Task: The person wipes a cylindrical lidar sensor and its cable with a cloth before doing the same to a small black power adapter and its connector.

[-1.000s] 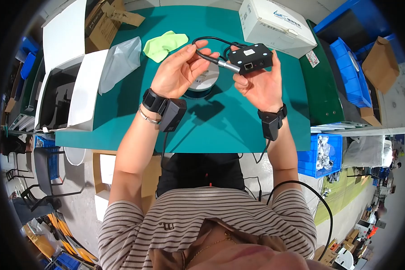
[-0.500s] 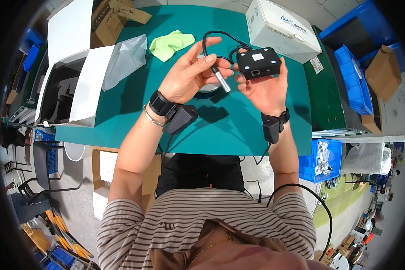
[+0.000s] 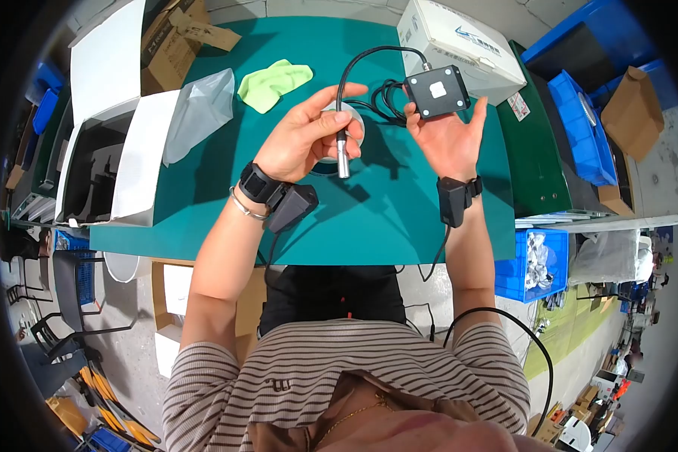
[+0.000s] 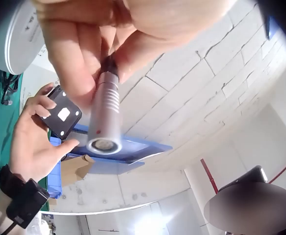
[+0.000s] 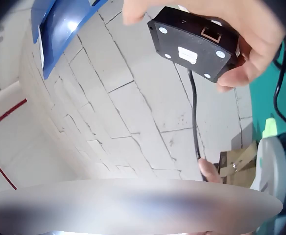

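Note:
Between thumb and fingers, my left hand [image 3: 297, 143] pinches a black cable just above its silver round connector [image 3: 343, 162]. The connector points down, and its open round end with a red dot shows in the left wrist view. From there the cable [image 3: 348, 71] arcs up and over to the far side of a small black box [image 3: 448, 96]. My right hand [image 3: 446, 147] holds that box from below, fingers curled at its edge and thumb spread away. A white label, pale round spots and a network port [image 5: 211, 34] show on the box. Connector and box are apart.
More black cable [image 3: 388, 102] lies coiled behind the box. A round white reel [image 4: 16, 41] stands under the left hand. On the green table [image 3: 399, 226] are a green cloth [image 3: 275, 83], a plastic bag [image 3: 200, 113], an open white box [image 3: 139, 162] and a closed white carton [image 3: 467, 49].
The connector has moved away from the box's edge to the left and now points down. The box has moved up and right and turned so its labelled flat face shows.

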Action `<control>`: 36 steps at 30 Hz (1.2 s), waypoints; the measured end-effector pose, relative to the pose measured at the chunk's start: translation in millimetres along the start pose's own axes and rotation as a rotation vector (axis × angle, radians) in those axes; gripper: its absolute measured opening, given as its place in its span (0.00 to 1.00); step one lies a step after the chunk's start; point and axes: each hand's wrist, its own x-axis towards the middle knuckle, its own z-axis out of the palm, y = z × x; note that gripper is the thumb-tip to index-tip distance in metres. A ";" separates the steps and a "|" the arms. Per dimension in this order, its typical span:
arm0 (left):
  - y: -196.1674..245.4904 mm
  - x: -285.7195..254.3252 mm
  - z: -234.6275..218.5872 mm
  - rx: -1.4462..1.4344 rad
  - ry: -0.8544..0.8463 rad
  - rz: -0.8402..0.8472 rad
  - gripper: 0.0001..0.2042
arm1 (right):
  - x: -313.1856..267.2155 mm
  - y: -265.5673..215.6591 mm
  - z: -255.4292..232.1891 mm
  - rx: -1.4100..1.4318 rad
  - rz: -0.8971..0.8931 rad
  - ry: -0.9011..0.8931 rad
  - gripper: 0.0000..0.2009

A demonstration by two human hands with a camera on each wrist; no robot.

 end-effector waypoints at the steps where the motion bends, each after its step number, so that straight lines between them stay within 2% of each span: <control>1: -1.0 0.7 -0.9 -0.005 0.029 0.010 0.22 | 1.3 -0.9 -4.3 -0.045 -0.070 0.030 0.37; 2: -1.1 1.7 -1.8 -0.008 0.057 0.022 0.24 | 4.0 -1.9 -7.6 -0.146 -0.118 0.116 0.29; 3: -0.8 1.6 -2.1 -0.008 0.053 0.019 0.24 | 5.4 -3.1 -11.4 -0.145 -0.123 0.119 0.29; 5: 0.8 -0.3 -1.7 -0.030 0.078 0.093 0.24 | 6.0 -3.6 -19.0 -0.471 -0.274 0.313 0.19; 6: 3.1 -0.8 1.2 -0.019 0.094 0.122 0.24 | 5.7 -3.7 -16.0 -0.417 -0.311 0.363 0.12; 7: 3.0 -1.7 -1.4 -0.012 0.105 0.117 0.24 | 7.0 -3.4 -18.7 -0.433 -0.370 0.380 0.10; 10: 3.8 1.0 -20.9 -0.223 -0.081 0.126 0.21 | 7.4 -5.9 -19.9 -0.488 -0.397 0.458 0.09; 11: 3.8 0.2 -24.5 -0.215 -0.065 0.129 0.21 | 8.7 -6.1 -20.4 -0.481 -0.416 0.457 0.08; 13: 6.1 -0.4 -25.5 -0.375 -0.031 0.207 0.20 | 9.7 -6.2 -22.6 -0.485 -0.437 0.446 0.09; 14: 3.2 1.6 -33.6 -0.462 -0.129 0.270 0.21 | 8.9 -5.7 -21.9 -0.492 -0.422 0.420 0.10; 15: 5.2 1.1 -32.8 -0.453 -0.115 0.281 0.21 | 7.6 -4.0 -20.1 -0.519 -0.398 0.404 0.09; 17: 8.8 1.2 -30.2 -0.511 0.034 0.380 0.21 | 5.7 -1.1 -18.0 -0.548 -0.362 0.345 0.08; 18: 9.9 3.8 -34.5 -0.471 -0.052 0.456 0.23 | 3.6 1.5 -10.9 -0.580 -0.337 0.355 0.07; 19: 9.4 4.1 -36.8 -0.465 -0.039 0.467 0.23 | 2.3 4.2 -5.5 -0.578 -0.324 0.342 0.07; 21: 8.2 5.3 -36.4 -0.353 0.228 0.531 0.23 | 0.2 10.5 2.4 -0.647 -0.308 0.350 0.07; 23: 6.0 8.0 -46.3 -0.415 0.262 0.547 0.18 | 0.2 14.9 4.1 -0.666 -0.282 0.349 0.08; 26: 7.3 7.6 -51.2 -0.349 0.347 0.537 0.17 | 0.7 15.1 -2.8 -0.712 -0.282 0.361 0.08; 29: 6.1 8.7 -47.7 -0.236 0.423 0.521 0.18 | 3.2 14.0 -8.9 -0.699 -0.243 0.357 0.08; 36: 7.8 5.7 -38.1 -0.109 0.451 0.495 0.19 | 5.5 12.8 -17.1 -0.706 -0.164 0.374 0.10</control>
